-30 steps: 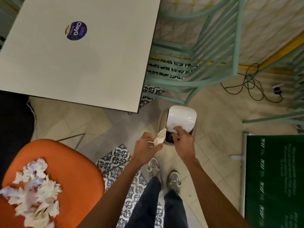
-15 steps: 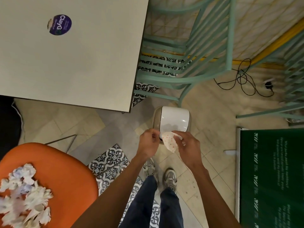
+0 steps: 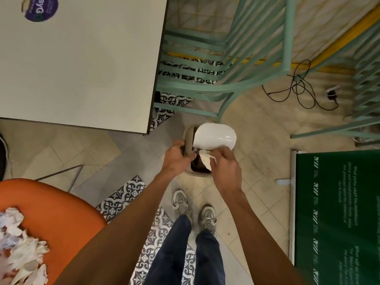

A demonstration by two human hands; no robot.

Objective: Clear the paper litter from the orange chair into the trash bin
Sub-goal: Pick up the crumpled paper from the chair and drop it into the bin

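A small beige trash bin (image 3: 188,138) with a white swing lid (image 3: 214,136) stands on the floor ahead of my feet. My left hand (image 3: 177,158) grips the bin's left rim. My right hand (image 3: 225,164) pinches a white speckled paper (image 3: 205,160) over the dark opening below the lid. The orange chair (image 3: 55,212) is at the lower left, with a heap of crumpled white paper litter (image 3: 18,254) on its seat.
A large pale table (image 3: 82,64) fills the upper left. A mint-green slatted chair (image 3: 222,58) stands behind the bin. A green sign board (image 3: 337,212) is at the right. A black cable (image 3: 302,89) lies on the floor.
My left hand let go of the paper and took hold of the bin's rim. My right hand carried the paper down into the bin's opening, and the lid tilted.
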